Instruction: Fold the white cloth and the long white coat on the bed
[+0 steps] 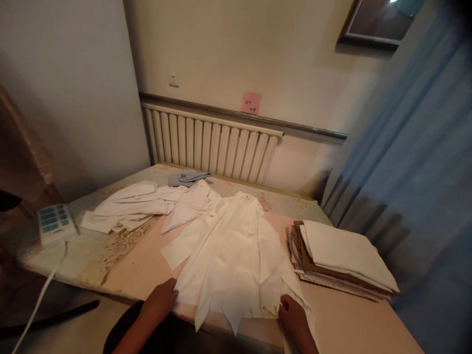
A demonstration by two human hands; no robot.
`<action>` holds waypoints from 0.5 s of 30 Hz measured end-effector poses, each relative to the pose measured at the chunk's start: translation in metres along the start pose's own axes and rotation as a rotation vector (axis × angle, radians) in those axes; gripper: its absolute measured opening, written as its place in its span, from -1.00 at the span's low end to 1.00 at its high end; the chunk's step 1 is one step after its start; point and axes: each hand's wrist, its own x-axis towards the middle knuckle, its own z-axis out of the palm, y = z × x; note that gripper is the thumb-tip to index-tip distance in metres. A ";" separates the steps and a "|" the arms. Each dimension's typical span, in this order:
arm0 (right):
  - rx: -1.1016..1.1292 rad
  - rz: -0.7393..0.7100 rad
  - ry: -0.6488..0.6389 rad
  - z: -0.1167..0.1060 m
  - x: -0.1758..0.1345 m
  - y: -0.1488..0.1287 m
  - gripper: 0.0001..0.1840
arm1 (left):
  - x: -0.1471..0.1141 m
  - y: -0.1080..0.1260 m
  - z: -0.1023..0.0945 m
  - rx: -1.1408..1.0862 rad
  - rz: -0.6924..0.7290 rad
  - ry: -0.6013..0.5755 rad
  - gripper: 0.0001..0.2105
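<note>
White shirt lies spread, mostly on the pink cover, tails hanging over its near edge. Left hand pinches the hem's left corner, right hand the lower right (folded stack sits nearby).

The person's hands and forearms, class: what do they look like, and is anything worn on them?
Left hand and right hand are both ungloved. The left forearm is bare, with no sleeve, watch or bracelet showing. The frame cuts off the right arm near the wrist. Rings: too dim to tell.
</note>
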 end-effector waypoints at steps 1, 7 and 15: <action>0.001 -0.003 -0.009 -0.003 0.000 0.001 -0.84 | -0.003 0.003 -0.003 0.051 0.005 -0.012 -0.78; 0.061 0.067 0.071 -0.029 0.013 -0.003 -0.68 | 0.000 0.025 -0.028 0.155 0.015 0.002 -0.72; 0.057 -0.217 -0.018 -0.013 0.065 -0.098 -0.72 | 0.059 0.065 -0.043 0.046 0.051 0.086 -0.72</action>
